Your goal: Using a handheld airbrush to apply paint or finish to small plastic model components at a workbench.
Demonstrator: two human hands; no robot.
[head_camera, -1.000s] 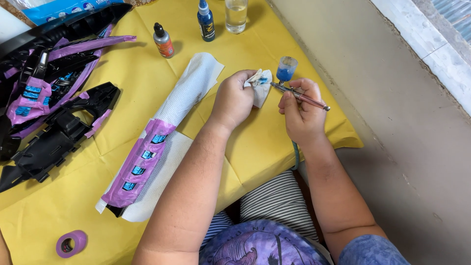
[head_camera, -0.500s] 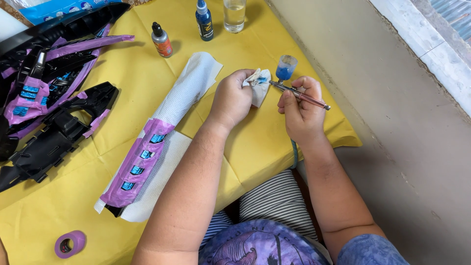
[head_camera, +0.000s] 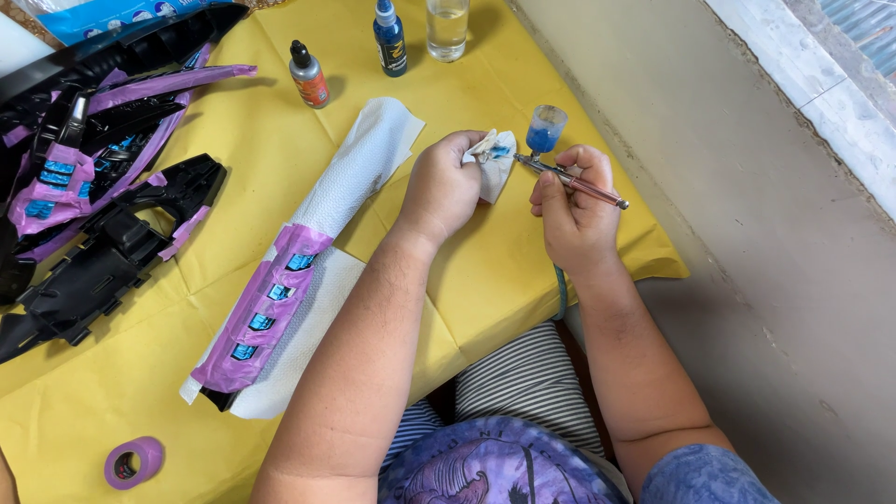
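While a roll of purple masking tape (head_camera: 133,462) lies nearest on the yellow-covered surface (head_camera: 112,383), a long black plastic part wrapped in purple tape with small blue windows (head_camera: 266,313) rests just beyond it on white paper towel (head_camera: 359,173), its long axis running from near left to far right.

Farther in, the two hands meet over the right edge of the surface. The left hand (head_camera: 443,187) is closed around a crumpled white cloth stained blue (head_camera: 493,161); the right hand (head_camera: 574,210) is clamped on a slim metal airbrush (head_camera: 569,180) with a small cup of blue paint (head_camera: 545,129) on top. The airbrush lies nearly level, its long axis pointing left — its tip touches the cloth, or is just short of it, so the cloth sits directly left of the right hand. A teal hose (head_camera: 561,291) drops from under that hand.

At far left lie black plastic shell parts masked in purple (head_camera: 89,187). Farthest stand an orange-labelled dropper bottle (head_camera: 308,75), a blue dropper bottle (head_camera: 389,37) and a clear glass of liquid (head_camera: 447,26).
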